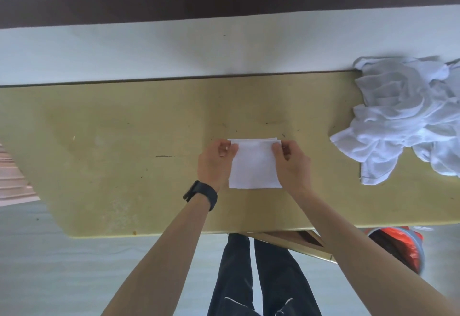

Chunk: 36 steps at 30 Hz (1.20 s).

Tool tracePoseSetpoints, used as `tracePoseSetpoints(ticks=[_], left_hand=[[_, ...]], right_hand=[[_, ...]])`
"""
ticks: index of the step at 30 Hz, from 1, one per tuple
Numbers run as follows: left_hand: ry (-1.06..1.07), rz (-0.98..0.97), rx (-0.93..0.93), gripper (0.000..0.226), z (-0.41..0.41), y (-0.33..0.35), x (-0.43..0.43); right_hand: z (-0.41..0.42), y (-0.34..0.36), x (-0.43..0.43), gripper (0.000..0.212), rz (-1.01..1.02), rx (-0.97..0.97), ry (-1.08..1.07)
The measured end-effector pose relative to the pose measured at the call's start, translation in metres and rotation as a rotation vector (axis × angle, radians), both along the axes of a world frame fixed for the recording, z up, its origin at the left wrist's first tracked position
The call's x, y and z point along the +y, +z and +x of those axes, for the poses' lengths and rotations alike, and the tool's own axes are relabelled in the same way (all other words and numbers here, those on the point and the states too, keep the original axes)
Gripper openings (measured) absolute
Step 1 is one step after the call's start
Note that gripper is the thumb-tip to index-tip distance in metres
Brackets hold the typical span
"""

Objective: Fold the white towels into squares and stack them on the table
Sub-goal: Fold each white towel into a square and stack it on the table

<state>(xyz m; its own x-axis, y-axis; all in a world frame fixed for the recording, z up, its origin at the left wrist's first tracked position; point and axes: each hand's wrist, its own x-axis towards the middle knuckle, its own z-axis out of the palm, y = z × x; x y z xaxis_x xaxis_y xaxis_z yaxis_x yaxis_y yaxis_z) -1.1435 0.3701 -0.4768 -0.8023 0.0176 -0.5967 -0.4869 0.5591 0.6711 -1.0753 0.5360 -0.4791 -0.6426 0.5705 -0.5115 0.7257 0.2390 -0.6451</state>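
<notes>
Your left hand [216, 164] and right hand [291, 164] pinch the folded towel's [254, 166] far corners with curled fingers [277, 150], flat on bench [124, 154].

The folded towel [255, 166] is matt white cloth, the table [124, 141] smooth, scuffed and faintly glossy.

One view only, head-worn, wide-angle. Looks forward and steeply down across the table [124, 161]: near edge low in frame, far edge across the upper third, pale surface [174, 49] beyond. Close range: both forearms [174, 253] enter from the bottom, left hand [214, 164] and right hand [292, 164] pinching the folded towel [254, 166] just above frame centre. Legs [261, 278] show below the near edge, lens almost overhead. Towel pile [403, 116] cut by the right border. Lower-right corner soft; an orange object [408, 248] there, possibly a bin.
</notes>
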Motion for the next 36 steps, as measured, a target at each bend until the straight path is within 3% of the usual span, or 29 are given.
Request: tracePoseSetpoints(ticks=[7, 21, 23, 26, 29, 31, 36], left_hand=[[-0.014, -0.079, 0.017, 0.011, 0.000, 0.003, 0.006], [-0.162, -0.330, 0.053, 0.027, -0.006, 0.006, 0.011], [-0.181, -0.353, 0.144, 0.029, 0.002, 0.006, 0.007], [-0.358, -0.415, 0.497, 0.033, 0.027, 0.001, -0.002], [-0.615, -0.425, 0.702, 0.048, 0.045, -0.013, -0.005], [-0.720, -0.423, 0.721, 0.052, 0.047, -0.022, -0.004], [-0.787, -0.479, 0.581, 0.058, 0.040, -0.039, -0.005]], right_hand=[[-0.007, -0.002, -0.002, 0.025, 0.125, -0.083, 0.052], [-0.015, 0.003, 0.001, 0.024, 0.245, -0.169, 0.127], [-0.005, 0.003, 0.003, 0.028, 0.294, -0.133, 0.115], [0.019, -0.001, 0.000, 0.035, 0.365, -0.014, 0.104], [0.033, -0.008, -0.015, 0.036, 0.490, 0.200, 0.314], [0.032, -0.017, -0.021, 0.043, 0.558, 0.252, 0.478], [0.029, -0.036, -0.017, 0.058, 0.538, 0.097, 0.652]])
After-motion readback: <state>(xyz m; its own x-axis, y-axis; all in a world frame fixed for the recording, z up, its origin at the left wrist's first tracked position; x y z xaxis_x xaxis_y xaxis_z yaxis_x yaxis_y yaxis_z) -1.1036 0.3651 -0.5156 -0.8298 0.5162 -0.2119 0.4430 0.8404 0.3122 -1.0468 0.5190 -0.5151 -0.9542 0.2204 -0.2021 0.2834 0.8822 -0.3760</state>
